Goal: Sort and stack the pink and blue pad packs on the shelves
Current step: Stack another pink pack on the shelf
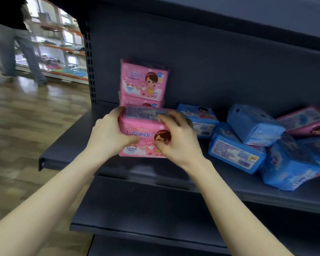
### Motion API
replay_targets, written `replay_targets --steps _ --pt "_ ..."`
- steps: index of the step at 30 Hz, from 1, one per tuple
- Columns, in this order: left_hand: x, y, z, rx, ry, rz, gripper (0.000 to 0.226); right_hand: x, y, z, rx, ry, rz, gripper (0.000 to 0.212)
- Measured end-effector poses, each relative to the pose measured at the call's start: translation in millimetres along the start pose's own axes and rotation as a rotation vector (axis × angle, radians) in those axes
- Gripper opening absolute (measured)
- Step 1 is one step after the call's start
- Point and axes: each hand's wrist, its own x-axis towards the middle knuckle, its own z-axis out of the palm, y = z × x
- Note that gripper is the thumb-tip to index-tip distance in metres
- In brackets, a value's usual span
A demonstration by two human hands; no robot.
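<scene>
At shelf (pixel 67 157) | left hand (pixel 107 133), right hand (pixel 175 139) grip pink pack (pixel 140 130) | pink stack (pixel 143 80) behind | blue heap (pixel 253 124) right

On the shelf (pixel 70 143), the held pack (pixel 142 133) stands before a 2-pack stack (pixel 143 82), a heap (pixel 253 126) to their right.

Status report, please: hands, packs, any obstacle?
Left hand and right hand grip pink pack, shelf front. Pink stack behind it. Blue packs jumbled right, not blocking.
</scene>
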Motion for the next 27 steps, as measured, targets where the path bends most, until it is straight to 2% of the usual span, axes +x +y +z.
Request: replay_targets --steps 9,20,27 --pt "29.0 -20.2 3.4 -0.007 0.032 -0.032 0.074 31.7 -3.3 24.0 -0.141 -0.131 -0.004 0.069" --pt "60.8 -40.6 5.4 -0.056 -0.001 -0.001 0.082 58.0 -0.2 48.6 -0.127 -0.096 0.049 0.068" --pt "86.6 -56.8 8.6 -0.082 -0.06 0.056 0.074 71.9 0.3 62.5 -0.145 -0.067 0.107 0.068"
